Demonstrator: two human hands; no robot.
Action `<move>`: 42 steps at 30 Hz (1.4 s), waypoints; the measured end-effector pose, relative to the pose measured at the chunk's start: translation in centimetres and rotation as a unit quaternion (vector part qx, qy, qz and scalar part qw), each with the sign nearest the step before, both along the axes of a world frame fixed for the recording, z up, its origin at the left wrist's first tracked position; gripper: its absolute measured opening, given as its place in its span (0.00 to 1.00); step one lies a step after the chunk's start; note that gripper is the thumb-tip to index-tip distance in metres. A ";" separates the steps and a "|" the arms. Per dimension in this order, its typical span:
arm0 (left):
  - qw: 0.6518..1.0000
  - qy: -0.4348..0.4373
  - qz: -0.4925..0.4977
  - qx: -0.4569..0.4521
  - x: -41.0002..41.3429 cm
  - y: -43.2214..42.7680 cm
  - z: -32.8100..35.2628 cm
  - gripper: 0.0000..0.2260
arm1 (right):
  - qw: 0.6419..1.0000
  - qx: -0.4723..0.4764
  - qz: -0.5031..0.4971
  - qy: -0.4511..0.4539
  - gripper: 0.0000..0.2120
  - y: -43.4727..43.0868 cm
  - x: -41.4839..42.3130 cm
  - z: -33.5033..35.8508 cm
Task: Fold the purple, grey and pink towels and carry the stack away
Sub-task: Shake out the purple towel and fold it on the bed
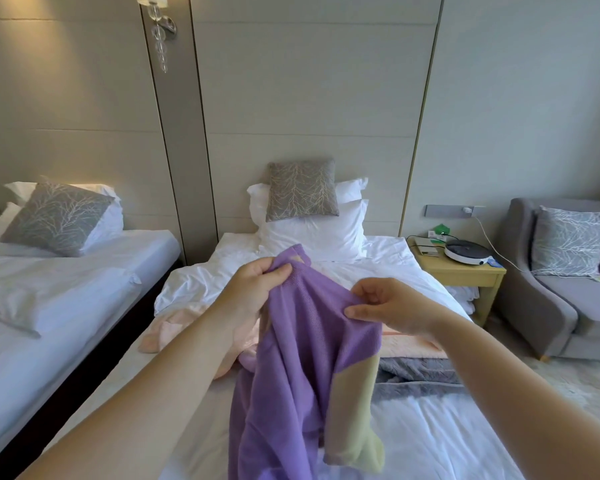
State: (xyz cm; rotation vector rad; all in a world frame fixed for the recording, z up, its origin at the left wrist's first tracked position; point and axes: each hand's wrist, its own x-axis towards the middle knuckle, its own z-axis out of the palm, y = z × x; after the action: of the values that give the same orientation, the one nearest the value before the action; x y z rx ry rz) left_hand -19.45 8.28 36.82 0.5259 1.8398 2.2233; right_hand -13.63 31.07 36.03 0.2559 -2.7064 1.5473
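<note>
The purple towel (291,358), with a pale yellow-green band, hangs in front of me over the white bed (430,431). My left hand (257,289) grips its upper edge at one corner. My right hand (388,306) pinches the same edge further right. The towel's lower part drapes down onto the bed. Behind it lies a crumpled pink towel (174,334) at the left. At the right a grey towel (416,375) lies on the bed, and a flat pink towel (413,344) lies partly on top of it.
White pillows and a grey cushion (302,190) sit at the head of the bed. A second bed (66,289) stands at the left. A wooden nightstand (461,271) with a round white device and a grey armchair (568,289) stand at the right.
</note>
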 end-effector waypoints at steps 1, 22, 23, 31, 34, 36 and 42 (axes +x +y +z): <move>1.000 -0.008 0.009 0.015 -0.2 -0.3 0.2 0.09 | 0.999 0.032 -0.023 -0.008 0.09 0.7 0.2 -0.5; 0.993 0.033 -0.102 -0.043 1.4 2.1 -0.8 0.14 | 0.972 0.052 -0.090 0.211 0.13 -5.0 -0.5 2.6; 0.993 0.041 -0.106 -0.041 1.6 2.0 -0.9 0.13 | 0.974 0.041 -0.095 0.199 0.14 -4.9 -0.6 2.6; 0.996 0.007 -0.090 -0.011 1.3 1.3 -1.1 0.06 | 0.998 -0.027 0.032 0.043 0.10 -2.1 0.3 2.1; 0.997 -0.010 -0.078 0.019 0.6 0.5 -0.8 0.08 | 0.997 0.071 0.003 -0.007 0.07 0.1 0.8 1.7; 0.997 -0.025 -0.069 0.034 0.3 0.2 -0.5 0.08 | 0.995 0.096 -0.033 -0.003 0.07 1.1 1.1 1.3; 0.999 -0.032 -0.013 -0.024 0.7 1.1 -0.6 0.07 | 0.993 0.065 0.012 0.102 0.11 -1.4 1.4 2.3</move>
State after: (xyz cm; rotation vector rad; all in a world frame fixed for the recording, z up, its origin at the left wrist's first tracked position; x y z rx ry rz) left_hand -18.80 9.40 36.17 0.4613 1.8380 2.1484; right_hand -12.23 29.65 38.33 0.4239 -2.6541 1.2739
